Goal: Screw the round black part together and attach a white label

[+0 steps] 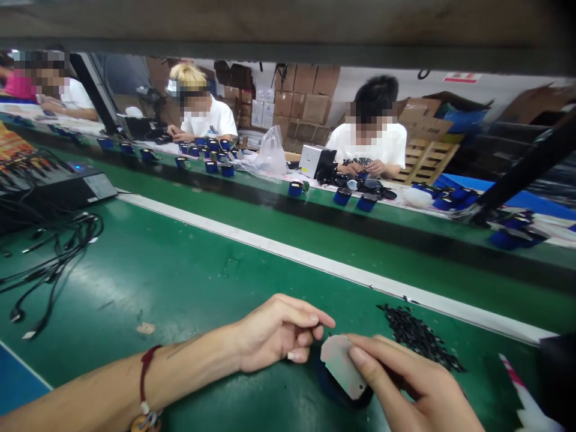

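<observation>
My right hand (pixel 405 381) pinches a flat, pale grey plate (pixel 344 363) with cut corners between thumb and fingers. The plate is tilted over a dark blue round housing (pixel 327 384) on the green bench, covering much of it. Just left of the plate is my left hand (pixel 281 336), thumb and forefinger pressed together and the other fingers curled. A tiny dark bit shows at those fingertips, too small to name. Beyond my right hand lies a heap of small black pieces (pixel 418 333).
Black cables (pixel 58 258) trail from a dark device (pixel 90 183) on the left. A white strip (pixel 270 243) crosses the green bench (pixel 180 288). Opposite, several people sit among blue round parts (pixel 366 202). A shelf edge (pixel 288 51) hangs overhead. A white-and-pink tube-like object (pixel 522 384) stands right.
</observation>
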Available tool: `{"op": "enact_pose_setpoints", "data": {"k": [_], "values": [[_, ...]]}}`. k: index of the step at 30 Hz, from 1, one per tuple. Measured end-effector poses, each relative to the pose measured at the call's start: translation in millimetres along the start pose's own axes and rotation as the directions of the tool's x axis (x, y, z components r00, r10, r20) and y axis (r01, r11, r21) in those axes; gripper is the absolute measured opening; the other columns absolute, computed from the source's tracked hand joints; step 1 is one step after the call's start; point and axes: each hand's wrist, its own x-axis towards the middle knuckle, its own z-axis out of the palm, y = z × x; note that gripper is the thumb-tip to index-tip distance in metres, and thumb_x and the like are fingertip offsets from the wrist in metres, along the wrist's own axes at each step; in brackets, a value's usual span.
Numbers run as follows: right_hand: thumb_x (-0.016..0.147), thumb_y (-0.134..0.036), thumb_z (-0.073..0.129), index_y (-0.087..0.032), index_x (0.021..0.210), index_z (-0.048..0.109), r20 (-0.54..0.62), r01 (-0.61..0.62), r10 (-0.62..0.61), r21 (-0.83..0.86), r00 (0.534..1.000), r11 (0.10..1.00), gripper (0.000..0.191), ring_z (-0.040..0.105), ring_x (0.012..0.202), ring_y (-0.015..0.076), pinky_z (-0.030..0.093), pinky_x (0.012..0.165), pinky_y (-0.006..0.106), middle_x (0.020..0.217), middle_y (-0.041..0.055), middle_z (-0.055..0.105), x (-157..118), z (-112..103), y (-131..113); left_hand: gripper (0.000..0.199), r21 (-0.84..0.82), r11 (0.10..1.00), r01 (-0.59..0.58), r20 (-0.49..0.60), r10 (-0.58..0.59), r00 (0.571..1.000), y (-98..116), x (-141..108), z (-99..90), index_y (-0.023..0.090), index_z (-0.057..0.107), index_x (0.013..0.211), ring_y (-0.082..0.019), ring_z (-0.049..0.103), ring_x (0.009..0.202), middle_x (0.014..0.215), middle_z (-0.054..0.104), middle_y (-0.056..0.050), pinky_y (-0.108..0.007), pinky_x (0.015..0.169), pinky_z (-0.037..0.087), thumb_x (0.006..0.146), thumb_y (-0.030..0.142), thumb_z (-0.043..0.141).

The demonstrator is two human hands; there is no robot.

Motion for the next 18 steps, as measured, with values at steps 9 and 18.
{"op": "enact_pose_setpoints", "data": {"k": [9,18], "values": [[0.093,-0.035,0.053,-0.029,0.096,0.065,0.006,-0.070,0.069,0.107,0.998,0.992,0.013,0.061,0.058,0.0069,0.048,0.052,0.010,0.073,-0.0083,0.066,0.2,-2.4,-4.7,0.025,0.043,0.998,-0.055,0.013,0.054,0.998,-5.5,2.4,-2.1,0.008,0.071,0.081,-0.010,0.058,0.053,0.069,0.066,-0.006,-0.029,0.055,0.053,0.067,0.027,0.080],[0.091,-0.042,0.055,-0.027,0.084,0.067,0.098,-0.201,0.181,0.268,0.979,0.942,0.020,0.063,0.063,0.0088,0.048,0.058,0.011,0.074,-0.0050,0.067,0.3,-2.8,-2.9,0.030,0.101,0.995,-0.024,0.050,0.019,0.999,-6.1,-2.0,0.3,0.008,0.073,0.081,-0.009,0.059,0.058,0.068,0.067,-0.006,-0.021,0.052,0.044,0.063,0.029,0.084]]}}
